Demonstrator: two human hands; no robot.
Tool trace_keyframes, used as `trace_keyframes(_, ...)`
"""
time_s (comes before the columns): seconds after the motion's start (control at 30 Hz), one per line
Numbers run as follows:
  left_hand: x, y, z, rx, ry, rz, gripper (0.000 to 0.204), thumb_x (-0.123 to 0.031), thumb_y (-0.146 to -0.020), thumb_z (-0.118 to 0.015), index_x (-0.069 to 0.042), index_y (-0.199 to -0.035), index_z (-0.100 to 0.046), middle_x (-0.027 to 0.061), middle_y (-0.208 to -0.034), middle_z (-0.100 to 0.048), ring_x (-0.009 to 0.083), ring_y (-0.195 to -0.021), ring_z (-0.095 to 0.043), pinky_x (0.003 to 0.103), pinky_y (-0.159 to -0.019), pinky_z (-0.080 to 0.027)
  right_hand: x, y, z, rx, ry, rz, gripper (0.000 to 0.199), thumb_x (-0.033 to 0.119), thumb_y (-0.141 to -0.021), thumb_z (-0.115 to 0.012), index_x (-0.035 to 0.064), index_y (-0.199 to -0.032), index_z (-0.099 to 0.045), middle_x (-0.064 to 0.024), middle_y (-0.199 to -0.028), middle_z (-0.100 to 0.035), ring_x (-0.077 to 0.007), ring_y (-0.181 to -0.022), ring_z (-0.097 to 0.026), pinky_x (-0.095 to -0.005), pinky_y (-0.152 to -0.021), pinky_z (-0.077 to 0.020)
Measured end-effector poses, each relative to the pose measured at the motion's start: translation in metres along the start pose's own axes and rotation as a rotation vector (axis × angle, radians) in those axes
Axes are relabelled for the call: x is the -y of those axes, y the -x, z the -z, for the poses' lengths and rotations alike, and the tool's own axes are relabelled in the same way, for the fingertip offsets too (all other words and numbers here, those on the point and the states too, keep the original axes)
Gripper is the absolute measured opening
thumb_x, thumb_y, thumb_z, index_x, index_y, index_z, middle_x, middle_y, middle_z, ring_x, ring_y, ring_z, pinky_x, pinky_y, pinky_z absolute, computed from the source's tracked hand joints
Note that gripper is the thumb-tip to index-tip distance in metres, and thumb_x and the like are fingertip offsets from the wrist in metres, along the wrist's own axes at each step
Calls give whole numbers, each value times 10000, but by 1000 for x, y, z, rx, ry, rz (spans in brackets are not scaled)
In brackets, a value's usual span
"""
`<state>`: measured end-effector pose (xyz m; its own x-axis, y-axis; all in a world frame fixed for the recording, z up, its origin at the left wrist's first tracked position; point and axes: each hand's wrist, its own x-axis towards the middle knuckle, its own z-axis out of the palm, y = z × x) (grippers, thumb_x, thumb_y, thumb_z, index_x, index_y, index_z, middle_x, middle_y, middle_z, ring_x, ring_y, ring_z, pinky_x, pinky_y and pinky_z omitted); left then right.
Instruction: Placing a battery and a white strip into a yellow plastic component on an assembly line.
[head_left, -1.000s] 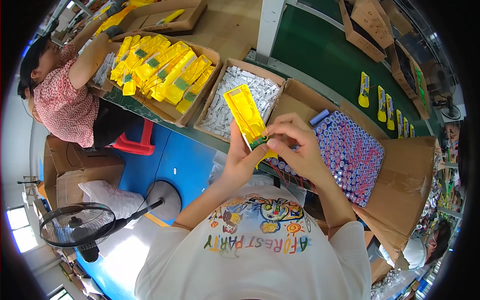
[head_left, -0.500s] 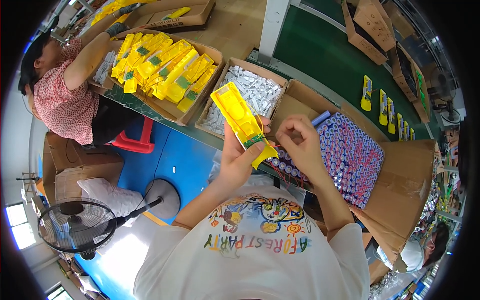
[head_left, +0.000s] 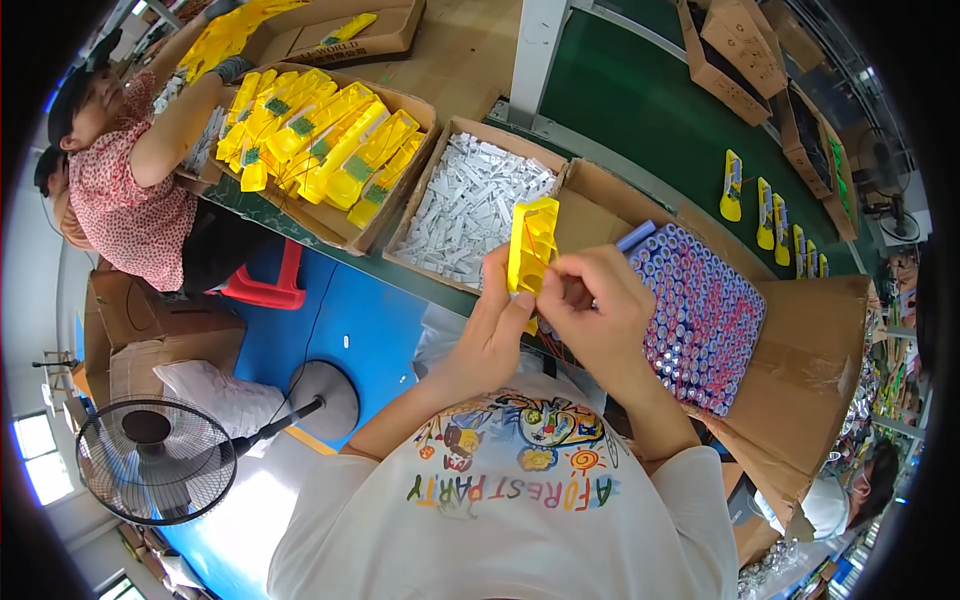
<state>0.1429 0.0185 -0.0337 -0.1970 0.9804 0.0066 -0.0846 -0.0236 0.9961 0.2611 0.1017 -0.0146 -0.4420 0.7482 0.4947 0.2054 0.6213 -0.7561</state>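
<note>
My left hand (head_left: 488, 345) is closed around a yellow plastic housing (head_left: 517, 258), which stands nearly upright with its hollow, ribbed inside partly showing. My right hand (head_left: 602, 308) meets it from the right, thumb and fingers pinched together at its lower part. Whatever lies between those fingertips is too small to make out; a thin red wire shows along the housing. Just to the right, a cardboard box (head_left: 815, 350) holds many blue-purple cylindrical battery cells (head_left: 705, 300) with red wires. White plastic pieces (head_left: 480, 195) fill the shallow box beyond my left hand.
Yellow housings with green circuit boards (head_left: 320, 140) pile up in a carton at the far left, beside a co-worker (head_left: 130, 190). Several finished-looking yellow pieces (head_left: 766, 215) lie on the green bench (head_left: 630, 90). A black fan (head_left: 155, 460) and red stool (head_left: 285, 280) stand at left.
The housing has been turned from a slant to nearly upright, hiding its circuit board. My right hand has come leftward onto the housing. The co-worker's arm has shifted slightly.
</note>
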Motion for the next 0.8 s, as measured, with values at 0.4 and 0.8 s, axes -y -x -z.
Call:
trace_keyframes(0.4,6,-1,0,2,0,71,325,-204,-1004,-332,-39,-1283,-308,120,-995,-500,179,-854,-508,303,-804,-437,-8,16,-5,26,-506,-477,56,21,-845,-676,7,-866,-625,-13,-797,-625,-54,-626,-583,-198,-504,-453)
trace_keyframes(0.8,12,-4,28,-26,381,125,294,-34,-965,-399,-59,-1232,-279,123,-1006,-534,189,-838,-561,347,-769,-501,-22,-18,25,328,-80,-208,169,111,-767,-722,26,-884,-635,-116,-813,-629,-277,-727,-629,-352,-652,-496)
